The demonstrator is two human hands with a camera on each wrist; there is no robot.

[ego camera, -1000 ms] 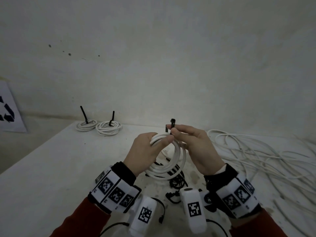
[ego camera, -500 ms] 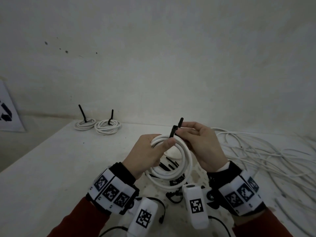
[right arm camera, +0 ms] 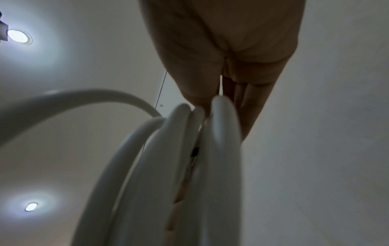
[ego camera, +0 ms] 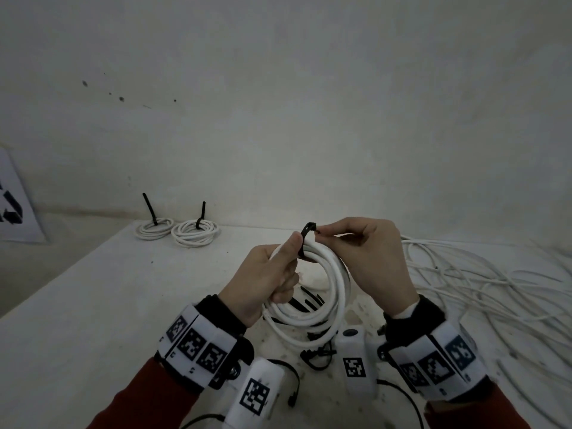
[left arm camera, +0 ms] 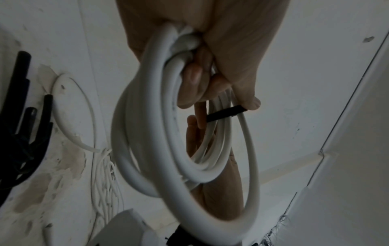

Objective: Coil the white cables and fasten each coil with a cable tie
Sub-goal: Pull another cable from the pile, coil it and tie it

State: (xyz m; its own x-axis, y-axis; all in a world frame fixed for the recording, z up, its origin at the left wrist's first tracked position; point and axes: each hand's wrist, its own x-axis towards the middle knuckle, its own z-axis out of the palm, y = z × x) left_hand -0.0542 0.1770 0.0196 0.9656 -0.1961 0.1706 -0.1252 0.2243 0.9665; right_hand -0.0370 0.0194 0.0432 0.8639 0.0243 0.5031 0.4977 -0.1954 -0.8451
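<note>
At frame centre my left hand (ego camera: 263, 280) clenches the white coil (ego camera: 322, 292); my right hand (ego camera: 368, 252) pinches the black cable tie (ego camera: 305, 239) looped over its top. I judge the coil light but springy, best gripped across all turns beside the tie.

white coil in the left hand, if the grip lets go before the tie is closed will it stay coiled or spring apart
Probably springs loose: the white coil has its loops already fanned apart at the bottom, and only the left hand bunches them. The cable looks fairly stiff, holding round loops without sagging. The black cable tie, pinched by the right hand, seems not yet cinched, so likely adds little hold.
</note>
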